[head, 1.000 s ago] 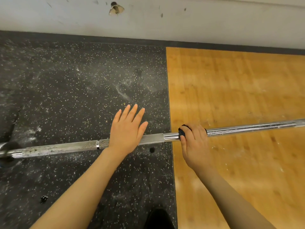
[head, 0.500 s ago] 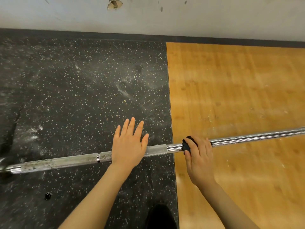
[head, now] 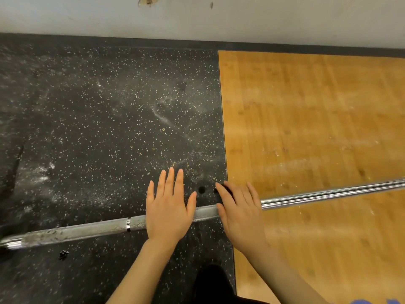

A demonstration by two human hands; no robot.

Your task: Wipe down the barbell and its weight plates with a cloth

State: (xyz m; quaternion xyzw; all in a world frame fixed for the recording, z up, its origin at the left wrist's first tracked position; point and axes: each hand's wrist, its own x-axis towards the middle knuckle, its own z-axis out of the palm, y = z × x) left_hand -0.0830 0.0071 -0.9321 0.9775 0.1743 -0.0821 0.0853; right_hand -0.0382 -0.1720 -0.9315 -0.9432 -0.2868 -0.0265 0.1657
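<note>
Gym floor under me: black speckled rubber mat [head: 98, 128] on the left w/ white chalk smears, wood platform [head: 317, 128] on the right, pale wall [head: 219, 18] w/ dark baseboard along the top. Barbell [head: 328, 194] runs across low in view, left end lower, right end higher, crossing the seam btwn mat & wood. Its left stretch is dull, knurled & chalky, the right stretch shiny chrome. My left hand [head: 167, 207] lies flat on top of the bar over the mat, fingers straight & close together, thumb out to the side. My right hand [head: 240, 212] sits just beside it at the seam, fingers draped over the bar, pressing a dark cloth [head: 225, 189] onto it; only a bit of cloth peeks past the fingertips. Can't tell if the thumb wraps under. A dark shoe [head: 213, 281] shows at bottom centre
</note>
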